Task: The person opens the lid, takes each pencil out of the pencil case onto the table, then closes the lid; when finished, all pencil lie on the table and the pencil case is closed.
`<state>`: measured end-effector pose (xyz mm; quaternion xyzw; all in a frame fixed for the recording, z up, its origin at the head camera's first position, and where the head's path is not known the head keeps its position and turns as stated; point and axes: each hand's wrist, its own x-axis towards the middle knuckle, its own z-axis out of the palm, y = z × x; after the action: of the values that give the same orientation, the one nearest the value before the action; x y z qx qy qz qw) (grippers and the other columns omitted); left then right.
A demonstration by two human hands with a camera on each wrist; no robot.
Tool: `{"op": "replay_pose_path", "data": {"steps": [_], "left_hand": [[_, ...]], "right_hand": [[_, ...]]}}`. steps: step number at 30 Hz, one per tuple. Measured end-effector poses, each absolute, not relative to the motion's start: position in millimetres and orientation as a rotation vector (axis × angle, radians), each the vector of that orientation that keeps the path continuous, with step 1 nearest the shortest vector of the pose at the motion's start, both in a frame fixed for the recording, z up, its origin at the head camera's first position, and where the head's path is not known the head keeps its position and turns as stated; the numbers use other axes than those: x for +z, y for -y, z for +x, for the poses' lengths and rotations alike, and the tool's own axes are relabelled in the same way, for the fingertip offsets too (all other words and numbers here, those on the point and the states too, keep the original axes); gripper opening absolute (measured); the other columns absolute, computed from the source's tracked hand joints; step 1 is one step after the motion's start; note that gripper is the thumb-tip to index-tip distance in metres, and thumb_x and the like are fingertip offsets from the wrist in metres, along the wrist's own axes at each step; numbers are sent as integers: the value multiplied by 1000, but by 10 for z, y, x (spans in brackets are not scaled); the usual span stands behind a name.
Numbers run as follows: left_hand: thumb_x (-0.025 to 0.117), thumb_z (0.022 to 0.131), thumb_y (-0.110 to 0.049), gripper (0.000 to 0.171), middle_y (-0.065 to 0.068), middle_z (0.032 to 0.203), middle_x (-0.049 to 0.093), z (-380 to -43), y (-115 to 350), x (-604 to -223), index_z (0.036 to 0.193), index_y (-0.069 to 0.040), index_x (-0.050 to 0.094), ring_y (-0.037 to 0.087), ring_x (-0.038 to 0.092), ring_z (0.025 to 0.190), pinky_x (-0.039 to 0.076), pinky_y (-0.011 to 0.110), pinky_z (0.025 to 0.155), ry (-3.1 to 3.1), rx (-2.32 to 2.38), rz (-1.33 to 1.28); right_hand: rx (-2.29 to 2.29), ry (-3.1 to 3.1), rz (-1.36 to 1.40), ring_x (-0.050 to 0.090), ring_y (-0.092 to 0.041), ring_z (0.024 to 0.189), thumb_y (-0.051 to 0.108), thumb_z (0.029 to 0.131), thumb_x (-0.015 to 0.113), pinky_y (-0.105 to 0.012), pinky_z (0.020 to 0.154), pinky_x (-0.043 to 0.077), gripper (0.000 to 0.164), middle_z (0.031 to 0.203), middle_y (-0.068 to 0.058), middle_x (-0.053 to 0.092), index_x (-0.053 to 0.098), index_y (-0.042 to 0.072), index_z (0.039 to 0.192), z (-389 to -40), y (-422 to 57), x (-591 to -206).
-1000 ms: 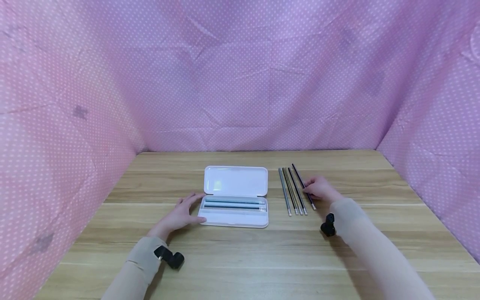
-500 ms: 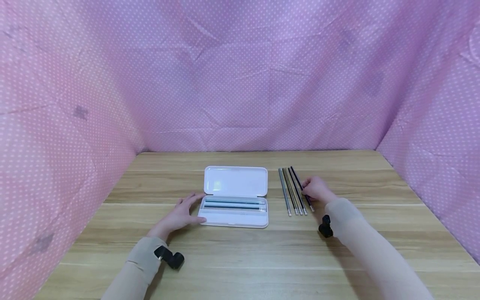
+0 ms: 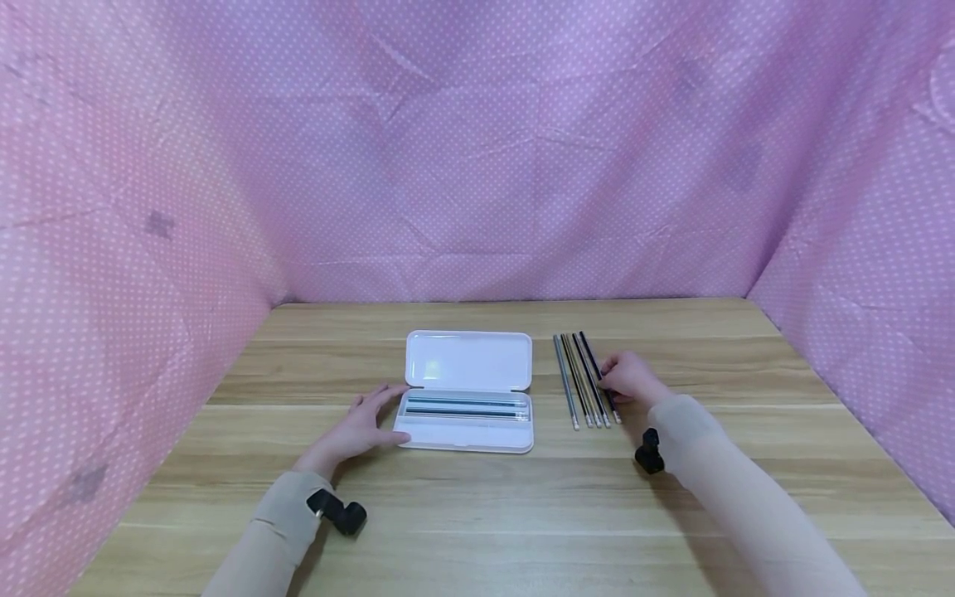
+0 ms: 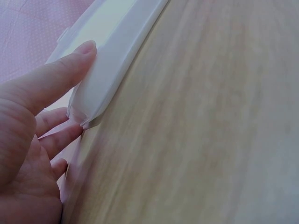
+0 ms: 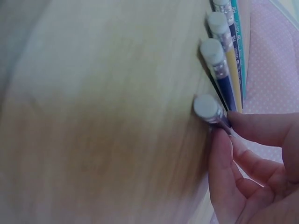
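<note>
My left hand [image 3: 363, 423] lies at the left end of a white pencil case [image 3: 466, 444], thumb at its front corner and forefinger at the back. In the left wrist view the thumb [image 4: 70, 65] lies straight along the case wall [image 4: 105, 70], other fingertips at its end. Two pencils [image 3: 466, 412], one teal and one dark, lie inside the lidded case's back compartment. To the right, my right hand [image 3: 632, 377] pinches a dark pencil [image 3: 592, 355] between thumb and fingers; its white eraser [image 5: 205, 107] shows in the right wrist view. Several more pencils [image 3: 573, 377] lie right beside it.
The case's lid [image 3: 470, 361] is folded back on the wooden table [image 3: 477, 522]. Pink dotted cloth [image 3: 492, 166] hangs behind the table and along both sides. A black wrist camera [image 3: 649, 452] sits on the right wrist, another camera [image 3: 339, 512] on the left.
My right hand has moved slightly left with the dark pencil, which now lies closer to the row and nearly parallel to it. The left hand and case have stayed put.
</note>
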<state>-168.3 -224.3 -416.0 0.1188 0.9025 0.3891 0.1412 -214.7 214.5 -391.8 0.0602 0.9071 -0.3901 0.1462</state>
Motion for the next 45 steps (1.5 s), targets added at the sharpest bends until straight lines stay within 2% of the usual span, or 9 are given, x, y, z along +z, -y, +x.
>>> {"op": "replay_pose_path", "data": {"steps": [8,26,35,45], "left_hand": [[79,73,-36,82,23,155,18,-1684,2235,-4134,143,-21,40,44,6,143,-6,61,113,-2623,1104,347],[80,73,-36,82,22,155,18,-1686,2236,-4145,143,-22,40,42,4,144,-8,60,113,-2609,1109,329],[80,73,-37,83,23,155,19,-1678,2237,-4158,144,-22,39,44,4,143,-7,61,113,-2613,1102,329],[80,73,-37,83,24,155,17,-1675,2238,-4154,144,-21,39,45,4,143,-6,62,112,-2615,1105,328]], "right_hand": [[-1134,-2598,141,57,-18,75,0,85,61,-28,60,55,14,91,-13,56,54,-5,96,-2139,-2161,-3896],[-1170,-2562,161,55,-18,76,1,87,59,-27,61,55,14,92,-12,57,55,-5,99,-2126,-2167,-3905],[-1177,-2552,146,52,-15,73,3,87,60,-26,59,54,14,80,-6,53,55,-4,97,-2120,-2188,-3899],[-1209,-2507,156,57,-18,76,6,91,53,-28,66,54,21,86,-9,58,52,-5,108,-2141,-2216,-3797]]}}
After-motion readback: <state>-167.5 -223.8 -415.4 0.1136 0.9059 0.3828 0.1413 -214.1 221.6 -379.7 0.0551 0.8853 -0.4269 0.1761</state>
